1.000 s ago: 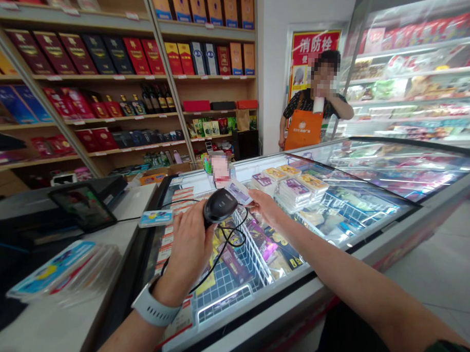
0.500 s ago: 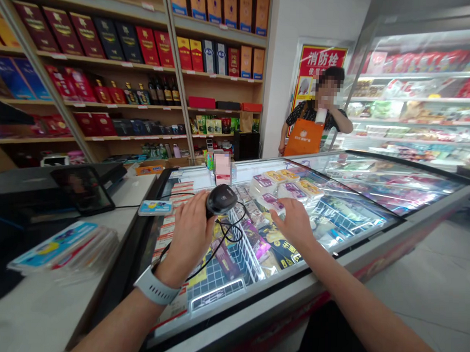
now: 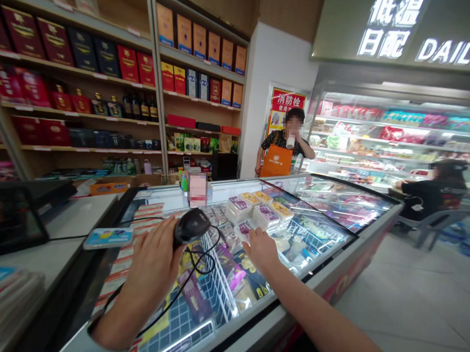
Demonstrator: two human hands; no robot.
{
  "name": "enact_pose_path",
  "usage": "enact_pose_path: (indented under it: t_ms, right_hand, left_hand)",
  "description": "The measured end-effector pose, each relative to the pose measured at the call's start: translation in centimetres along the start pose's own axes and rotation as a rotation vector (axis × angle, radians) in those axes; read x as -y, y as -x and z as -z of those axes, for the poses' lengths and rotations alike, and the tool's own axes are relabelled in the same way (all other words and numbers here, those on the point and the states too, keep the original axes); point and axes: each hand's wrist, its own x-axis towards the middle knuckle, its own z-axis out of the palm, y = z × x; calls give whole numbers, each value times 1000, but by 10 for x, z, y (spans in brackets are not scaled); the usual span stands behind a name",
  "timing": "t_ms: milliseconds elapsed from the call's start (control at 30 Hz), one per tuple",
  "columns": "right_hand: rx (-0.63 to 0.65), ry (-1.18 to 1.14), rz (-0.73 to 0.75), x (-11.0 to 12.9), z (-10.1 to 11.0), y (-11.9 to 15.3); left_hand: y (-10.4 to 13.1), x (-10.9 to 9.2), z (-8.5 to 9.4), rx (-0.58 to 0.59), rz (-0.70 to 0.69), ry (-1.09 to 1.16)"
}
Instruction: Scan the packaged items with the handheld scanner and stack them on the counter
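My left hand (image 3: pixel 153 260) is wrapped round a black barcode scanner (image 3: pixel 192 226), its head pointing away above the glass of a freezer (image 3: pixel 259 313). A black cable (image 3: pixel 195 267) hangs in loops beside it. To the right, my right hand (image 3: pixel 260 249) is over the glass with its fingers bent, close to a white and purple pack (image 3: pixel 243 230); whether it grips that pack I cannot make out. Behind it are stacked packs with purple and yellow labels (image 3: pixel 266 215).
A blue card pack (image 3: pixel 108 238) lies by the counter edge (image 3: pixel 69 216). At the freezer's far side stands a pink-screened device (image 3: pixel 198 189). A person in an orange apron (image 3: pixel 276 159) stands behind; another person (image 3: pixel 431 190) sits at the right.
The view has turned right and upward, so things appear further left. The seated person and the lit sign have come into view. My left hand still holds the scanner.
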Motion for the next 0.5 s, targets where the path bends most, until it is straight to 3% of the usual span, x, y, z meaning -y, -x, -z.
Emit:
enact_pose_path:
  t_ms: [333,500]
  right_hand:
    - [-61,-8,24,2,-3,1]
    - [-174,-7,140,3,0,9]
  left_hand:
    - [2,3,-7,-39,33,7]
    - [1,-11,12,20,118,44]
